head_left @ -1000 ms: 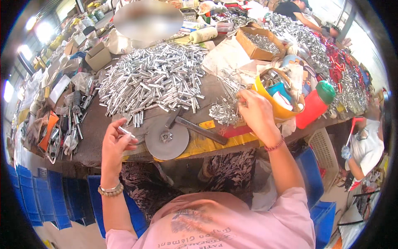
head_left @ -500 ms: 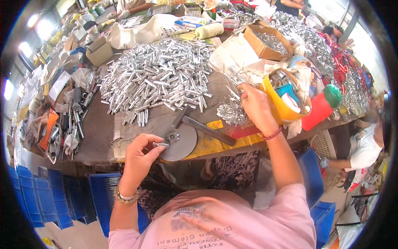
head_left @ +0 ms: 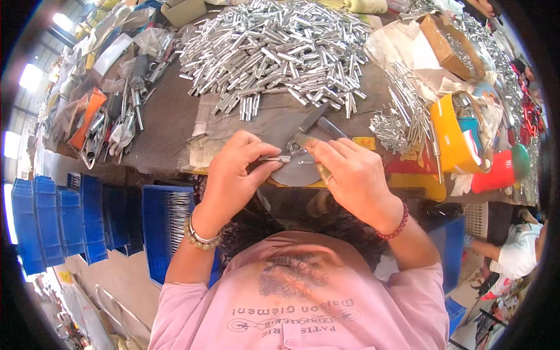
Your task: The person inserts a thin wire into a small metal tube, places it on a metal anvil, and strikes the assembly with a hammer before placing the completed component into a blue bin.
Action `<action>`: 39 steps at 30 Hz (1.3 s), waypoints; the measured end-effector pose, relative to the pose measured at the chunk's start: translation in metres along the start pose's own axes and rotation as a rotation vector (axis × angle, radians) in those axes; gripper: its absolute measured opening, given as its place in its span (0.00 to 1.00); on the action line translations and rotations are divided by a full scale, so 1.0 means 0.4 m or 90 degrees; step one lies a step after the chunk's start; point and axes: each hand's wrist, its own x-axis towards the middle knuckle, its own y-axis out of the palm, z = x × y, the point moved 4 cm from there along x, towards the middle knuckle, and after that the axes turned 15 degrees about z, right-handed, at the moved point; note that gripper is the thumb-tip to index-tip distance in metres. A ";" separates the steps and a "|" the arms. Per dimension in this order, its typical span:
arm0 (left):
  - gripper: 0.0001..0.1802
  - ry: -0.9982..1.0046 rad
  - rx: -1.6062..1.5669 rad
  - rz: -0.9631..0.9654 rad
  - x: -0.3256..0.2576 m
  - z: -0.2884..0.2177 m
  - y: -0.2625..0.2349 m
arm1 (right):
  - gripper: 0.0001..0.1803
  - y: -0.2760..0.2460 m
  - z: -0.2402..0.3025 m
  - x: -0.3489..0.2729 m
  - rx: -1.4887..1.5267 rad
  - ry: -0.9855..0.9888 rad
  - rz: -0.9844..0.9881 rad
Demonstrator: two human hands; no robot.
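My left hand [head_left: 236,169] pinches a short silver metal tube [head_left: 281,158] between thumb and fingertips. Facing it, my right hand [head_left: 354,178] is closed on a thin metal pin [head_left: 305,163], whose tip points at the tube with a small gap between them. Tan coverings wrap some right fingertips. Both hands are over a round grey disc [head_left: 296,176] at the table's front edge. A hammer [head_left: 314,119] lies across the disc's far side, its handle partly hidden behind my right hand. Beyond is a large heap of silver tubes [head_left: 268,52].
Small metal parts [head_left: 389,131] and thin rods [head_left: 408,99] lie right of the hammer. Farther right stand a yellow container [head_left: 455,140] and a red cup [head_left: 493,171]. Mixed tools and an orange piece [head_left: 88,119] lie left. Blue crates [head_left: 154,233] stand below the table; a co-worker [head_left: 516,251] is at right.
My right hand has come from the small-parts pile to the disc, now with a pin. My left hand still holds the tube. The view has tilted down.
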 end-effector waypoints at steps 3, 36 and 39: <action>0.12 0.028 0.063 -0.006 -0.004 0.002 -0.002 | 0.19 0.011 0.007 0.014 -0.021 -0.024 -0.005; 0.10 0.054 -0.031 -0.047 -0.012 0.028 0.027 | 0.08 0.016 0.001 0.051 0.016 -0.094 0.086; 0.09 0.059 0.007 -0.030 -0.013 0.033 0.035 | 0.08 0.024 0.006 0.053 0.018 -0.089 0.082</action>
